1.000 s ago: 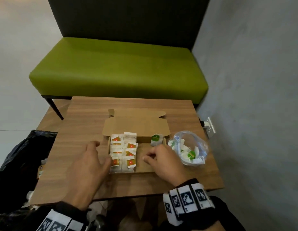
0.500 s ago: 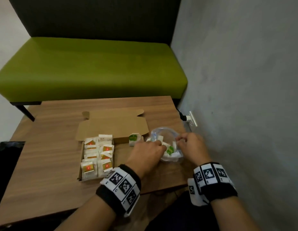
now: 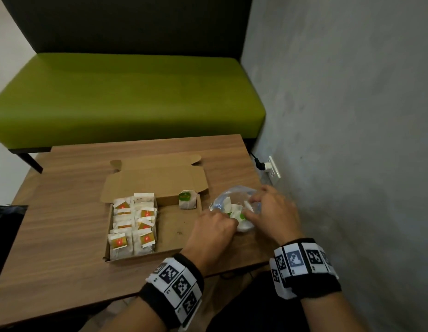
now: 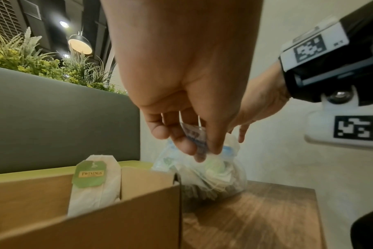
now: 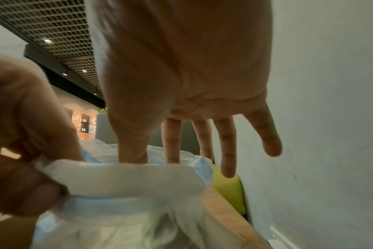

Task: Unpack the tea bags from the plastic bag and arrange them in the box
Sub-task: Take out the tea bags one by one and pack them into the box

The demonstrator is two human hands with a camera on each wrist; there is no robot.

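So roughly halfway, I'd say. The open brown cardboard box (image 3: 168, 226) is sitting mid-frame in the head view with its left side already packed with two rows of white paper tea bags with red-orange tags (image 3: 134, 224), and one green-tagged tea bag (image 3: 187, 199) is leaning upright in its upper right corner. The rest of that side is looking bare.

Just right of the box, the clear crinkly plastic bag (image 3: 232, 207) is holding more green-tagged ones. The left hand (image 3: 214, 232) is pinching the bag's rim between thumb and curled fingers, which shows best in the left wrist view. The right hand (image 3: 271, 213) is dipping its thumb and forefinger into the opening, other fingers spread straight; whether it's actually gripping a tea bag, can't tell, the plastic is hiding the tips.

How many are left inside is hard to count, all crumpled and blurry.
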